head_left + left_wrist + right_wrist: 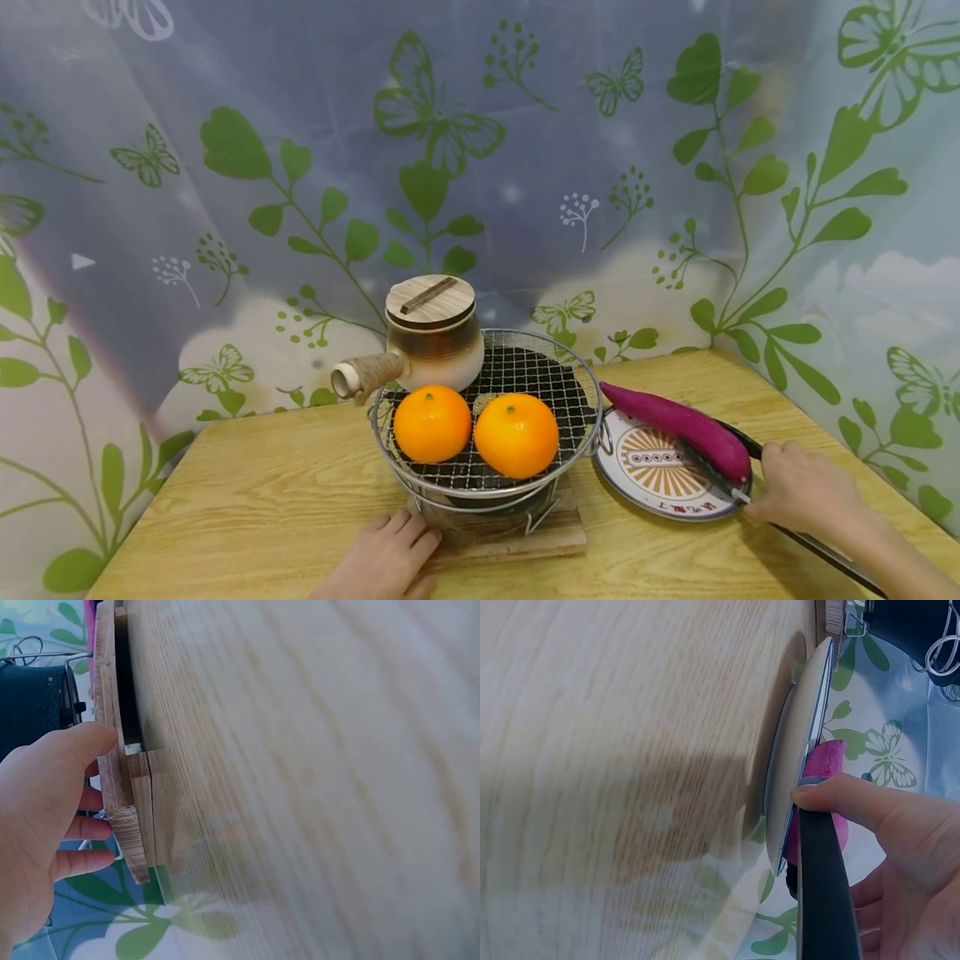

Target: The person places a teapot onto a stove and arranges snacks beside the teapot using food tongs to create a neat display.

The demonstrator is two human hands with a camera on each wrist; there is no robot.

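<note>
My right hand (802,492) grips a pair of black tongs (825,877), with the thumb pressed on one arm. Between the tongs' arms lies a long purple sweet potato (675,421), slanting over a white plate (622,471) with an orange sunburst print. My left hand (390,554) holds the left front corner of a wooden board (525,542), its thumb at the front edge (105,675) and its fingers round the end. On that board stands a small round grill with a wire mesh rack (573,383). Two oranges (432,423) sit on the mesh.
A brown-and-cream clay pot (438,354) with a wooden lid stands at the rack's back left, its rope-wrapped handle jutting left. The rack's right wire loop hangs close to the plate. A leaf-and-butterfly patterned cloth (315,208) rises behind the wooden table (247,492).
</note>
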